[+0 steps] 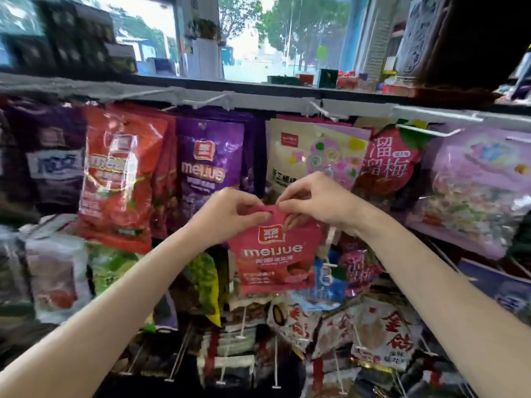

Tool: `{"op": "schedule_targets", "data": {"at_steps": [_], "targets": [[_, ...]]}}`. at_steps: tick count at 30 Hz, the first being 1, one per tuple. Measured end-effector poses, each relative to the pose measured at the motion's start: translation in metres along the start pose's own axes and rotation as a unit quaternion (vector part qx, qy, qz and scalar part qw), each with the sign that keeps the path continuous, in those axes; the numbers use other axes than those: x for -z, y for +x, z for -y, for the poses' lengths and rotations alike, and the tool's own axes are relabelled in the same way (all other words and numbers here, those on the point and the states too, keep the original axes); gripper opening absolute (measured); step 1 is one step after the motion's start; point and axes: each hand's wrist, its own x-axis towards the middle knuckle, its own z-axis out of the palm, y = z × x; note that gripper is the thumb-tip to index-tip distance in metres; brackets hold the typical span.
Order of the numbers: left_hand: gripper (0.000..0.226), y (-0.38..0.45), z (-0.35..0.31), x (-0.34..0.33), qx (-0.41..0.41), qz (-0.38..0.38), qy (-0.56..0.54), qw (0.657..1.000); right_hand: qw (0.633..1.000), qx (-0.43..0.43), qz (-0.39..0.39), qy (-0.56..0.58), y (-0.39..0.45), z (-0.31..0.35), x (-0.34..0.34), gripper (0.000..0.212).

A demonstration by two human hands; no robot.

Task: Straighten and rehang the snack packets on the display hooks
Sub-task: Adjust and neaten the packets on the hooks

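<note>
Both hands pinch red meijue packet [274, 251] top edge: left hand [232, 215], right hand [311, 201].

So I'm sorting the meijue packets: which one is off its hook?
The small red meijue packet, pinched at its top by both hands; the purple and orange-red ones hang above.
</note>
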Motion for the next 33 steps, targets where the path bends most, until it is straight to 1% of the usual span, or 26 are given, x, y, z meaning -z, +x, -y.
{"op": "schedule_targets", "data": {"at_steps": [2,5,9,13,15,17,20,22,23,25,26,29,33], "targets": [[0.011,-0.006,0.017,0.025,-0.015,-0.014,0.007,1.000,1.000,-0.001,0.000,0.018,0.013,0.016,-0.018,0.009],[0.011,-0.018,0.030,0.052,-0.030,-0.016,0.010,0.999,0.998,-0.027,0.036,0.046,0.024,0.030,-0.041,0.009],[0.009,-0.034,0.042,0.078,-0.023,-0.001,0.004,1.000,0.997,-0.043,0.065,-0.006,0.031,0.045,-0.068,0.005],[0.010,-0.046,0.052,0.110,-0.004,-0.010,-0.036,0.999,0.999,-0.014,0.051,-0.007,0.043,0.071,-0.089,0.008],[0.021,-0.049,0.054,0.128,-0.001,-0.045,-0.033,0.998,0.999,0.019,0.025,-0.031,0.051,0.088,-0.099,0.007],[0.026,-0.050,0.055,0.146,0.009,-0.103,-0.036,0.994,0.998,0.054,-0.013,-0.039,0.060,0.106,-0.111,0.008],[0.016,-0.044,0.057,0.177,0.046,-0.192,-0.051,0.979,0.992,0.089,-0.089,-0.028,0.084,0.132,-0.128,0.007],[0.005,-0.035,0.061,0.194,0.060,-0.231,-0.020,0.971,0.982,0.108,-0.150,-0.028,0.105,0.142,-0.137,0.004],[0.005,-0.030,0.061,0.199,0.066,-0.240,0.000,0.969,0.977,0.112,-0.179,-0.037,0.116,0.144,-0.141,0.004],[0.018,-0.020,0.064,0.205,0.088,-0.242,0.019,0.966,0.967,0.104,-0.226,-0.059,0.132,0.143,-0.149,0.014],[0.020,-0.015,0.066,0.205,0.096,-0.241,0.026,0.965,0.963,0.098,-0.242,-0.064,0.138,0.141,-0.151,0.017],[0.017,-0.006,0.070,0.201,0.099,-0.235,0.040,0.966,0.959,0.079,-0.261,-0.076,0.146,0.134,-0.150,0.017],[0.018,-0.003,0.074,0.198,0.087,-0.250,0.044,0.963,0.961,0.074,-0.259,-0.062,0.153,0.131,-0.146,0.015]]}}
